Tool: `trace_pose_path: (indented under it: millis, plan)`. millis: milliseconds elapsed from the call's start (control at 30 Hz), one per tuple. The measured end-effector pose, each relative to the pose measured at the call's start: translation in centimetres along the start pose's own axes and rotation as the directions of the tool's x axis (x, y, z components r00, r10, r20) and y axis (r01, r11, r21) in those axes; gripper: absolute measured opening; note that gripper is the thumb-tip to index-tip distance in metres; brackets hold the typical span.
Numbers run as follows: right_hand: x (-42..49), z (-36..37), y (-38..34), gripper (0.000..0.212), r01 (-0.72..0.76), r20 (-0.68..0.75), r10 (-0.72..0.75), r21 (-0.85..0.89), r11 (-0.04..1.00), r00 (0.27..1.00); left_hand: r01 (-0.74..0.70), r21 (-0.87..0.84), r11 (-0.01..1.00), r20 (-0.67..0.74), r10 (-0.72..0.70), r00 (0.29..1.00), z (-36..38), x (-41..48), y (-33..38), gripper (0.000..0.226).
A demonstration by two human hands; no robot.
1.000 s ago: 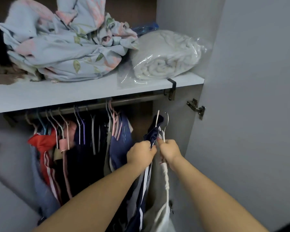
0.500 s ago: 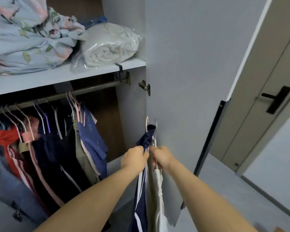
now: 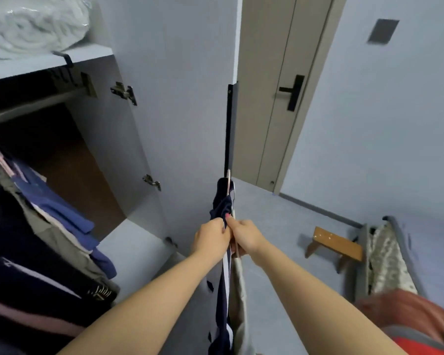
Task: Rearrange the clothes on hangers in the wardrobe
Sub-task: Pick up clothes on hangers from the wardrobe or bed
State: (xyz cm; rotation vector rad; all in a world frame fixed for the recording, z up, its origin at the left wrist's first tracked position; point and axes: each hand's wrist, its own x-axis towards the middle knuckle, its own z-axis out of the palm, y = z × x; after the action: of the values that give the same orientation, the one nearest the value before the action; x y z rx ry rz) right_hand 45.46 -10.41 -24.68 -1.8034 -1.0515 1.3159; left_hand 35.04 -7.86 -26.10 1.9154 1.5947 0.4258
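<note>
Clenching the hangers [image 3: 228, 181] together, left hand [image 3: 210, 237] and right hand [image 3: 247, 238] held the clothes [image 3: 222, 298] hanging straight down; the rail [image 3: 34, 103] lay leftward, nearer the left hand.

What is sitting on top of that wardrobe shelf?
A white rolled blanket in clear plastic lies on the shelf. Whatever is behind it is hidden by the bundle, and the shelf's left part runs out of view.
</note>
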Motion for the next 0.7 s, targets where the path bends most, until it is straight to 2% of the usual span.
trace_pose_path:
  millis: [167, 367, 700]
  plan:
    - [-3.7, -4.6, 3.1, 0.055, -0.038, -0.098, 0.041, 0.027, 0.999, 0.994, -0.105, -0.021, 0.994, 0.105, 0.106, 0.989, 3.3, -2.9, 4.1, 0.035]
    - [-7.5, -11.0, 6.3, 0.049, -0.054, -0.196, 0.081, 0.141, 0.989, 0.977, -0.246, 0.056, 0.968, 0.198, 0.231, 0.953, 7.2, -5.1, 10.1, 0.032]
    - [-14.2, -25.6, 17.5, 0.048, -0.101, -0.269, 0.169, 0.247, 0.964, 0.948, -0.395, 0.12, 0.911, 0.34, 0.336, 0.878, 20.7, -10.7, 22.5, 0.035]
